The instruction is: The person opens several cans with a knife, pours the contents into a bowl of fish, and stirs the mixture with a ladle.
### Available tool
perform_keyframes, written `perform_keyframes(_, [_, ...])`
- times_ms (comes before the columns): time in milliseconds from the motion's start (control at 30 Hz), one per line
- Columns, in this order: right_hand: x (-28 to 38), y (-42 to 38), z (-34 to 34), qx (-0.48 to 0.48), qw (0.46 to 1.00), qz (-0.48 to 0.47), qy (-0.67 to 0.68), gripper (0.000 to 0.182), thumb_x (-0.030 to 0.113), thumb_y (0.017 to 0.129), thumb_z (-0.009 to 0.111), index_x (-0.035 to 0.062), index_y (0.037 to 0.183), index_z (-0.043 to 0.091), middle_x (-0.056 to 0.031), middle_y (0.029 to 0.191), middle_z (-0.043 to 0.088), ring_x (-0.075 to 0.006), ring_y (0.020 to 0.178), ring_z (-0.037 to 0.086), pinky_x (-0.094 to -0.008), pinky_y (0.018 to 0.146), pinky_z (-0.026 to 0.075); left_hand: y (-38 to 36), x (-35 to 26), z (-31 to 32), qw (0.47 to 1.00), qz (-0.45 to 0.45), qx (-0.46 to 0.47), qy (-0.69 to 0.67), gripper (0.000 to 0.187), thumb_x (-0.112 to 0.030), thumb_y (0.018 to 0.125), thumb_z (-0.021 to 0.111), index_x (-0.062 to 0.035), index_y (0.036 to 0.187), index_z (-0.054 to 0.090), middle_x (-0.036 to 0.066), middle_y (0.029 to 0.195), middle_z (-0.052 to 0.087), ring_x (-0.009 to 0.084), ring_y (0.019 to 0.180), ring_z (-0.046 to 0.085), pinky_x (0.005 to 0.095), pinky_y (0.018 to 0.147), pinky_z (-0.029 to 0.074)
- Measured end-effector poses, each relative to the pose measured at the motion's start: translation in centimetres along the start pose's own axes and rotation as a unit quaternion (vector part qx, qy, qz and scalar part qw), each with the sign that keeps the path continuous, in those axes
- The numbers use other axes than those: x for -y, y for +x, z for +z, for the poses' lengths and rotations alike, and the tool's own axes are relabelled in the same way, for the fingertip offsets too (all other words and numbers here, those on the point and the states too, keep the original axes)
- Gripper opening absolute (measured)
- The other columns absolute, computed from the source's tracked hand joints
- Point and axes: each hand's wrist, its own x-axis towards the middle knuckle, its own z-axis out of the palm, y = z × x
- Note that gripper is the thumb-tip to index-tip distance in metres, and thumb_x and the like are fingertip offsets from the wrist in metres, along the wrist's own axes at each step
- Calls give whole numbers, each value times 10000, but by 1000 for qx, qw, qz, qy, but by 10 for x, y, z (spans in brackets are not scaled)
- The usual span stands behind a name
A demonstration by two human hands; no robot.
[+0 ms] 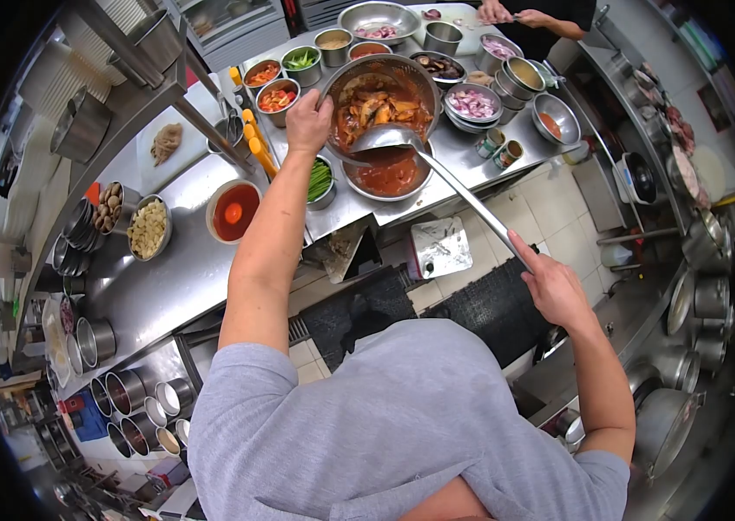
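My left hand (308, 122) is closed on the left rim of a large metal bowl (426, 80) that is tilted toward me. Brown chunks in red sauce (380, 108) fill it. My right hand (554, 286) grips the end of a long-handled ladle (470, 195), its index finger stretched along the handle. The ladle's wide head lies at the large bowl's near edge, its contents hidden from me. Just below sits a second metal bowl (425, 181) with red sauce in it, partly covered by the ladle and the large bowl.
Metal bowls of chopped red peppers (277, 96), green vegetables (319, 181) and pink onions (473, 102) surround the work. An orange-red liquid container (234, 213) stands left. Opened cans (507, 154) sit near the counter edge. Across the counter, another person's hands (515, 16) work at a board.
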Motion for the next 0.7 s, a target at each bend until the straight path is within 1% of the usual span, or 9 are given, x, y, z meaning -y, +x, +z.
perform_keyframes(33, [0,0,-1,0,1000,0,0,779,66,903,599,320,1554,253,-187,852,633,-409,745,636,-512,704,505,0,3,2,1000,0,0,0,257,-213,876,646,-24,750,526,204,688,565,417,669,579,479,620,452])
perform_keyframes(100, [1,0,-3,5,1000,-1,-13,775,73,910,595,328,1555,248,-190,867,631,-411,745,638,-512,706,507,-1,8,6,1000,12,-8,13,249,-226,901,647,-26,785,554,187,676,572,372,628,591,418,593,461])
perform_keyframes(333, [10,-3,-9,19,997,20,-67,779,81,920,590,347,1558,231,-188,880,624,-407,724,639,-512,687,510,2,1,9,998,63,-27,8,231,-199,893,643,-22,779,547,194,679,554,389,636,573,422,599,461])
perform_keyframes(400, [11,-4,-7,11,997,25,-65,774,82,920,590,346,1557,237,-191,873,620,-407,716,638,-512,682,513,3,-1,8,999,49,-12,9,223,-197,868,644,-32,773,527,180,755,590,414,723,595,486,645,468])
perform_keyframes(633, [10,-4,-5,7,997,37,-66,762,77,917,588,341,1552,258,-196,872,616,-408,718,640,-513,688,514,4,-2,7,999,51,-10,13,202,-180,863,639,-39,774,526,166,753,590,401,723,598,478,636,472])
perform_keyframes(700, [10,-5,-3,2,997,34,-66,761,75,918,586,340,1552,259,-197,879,618,-405,719,641,-514,691,515,5,-4,6,996,84,-23,4,195,-172,860,637,-40,771,524,161,749,589,396,718,599,473,634,473])
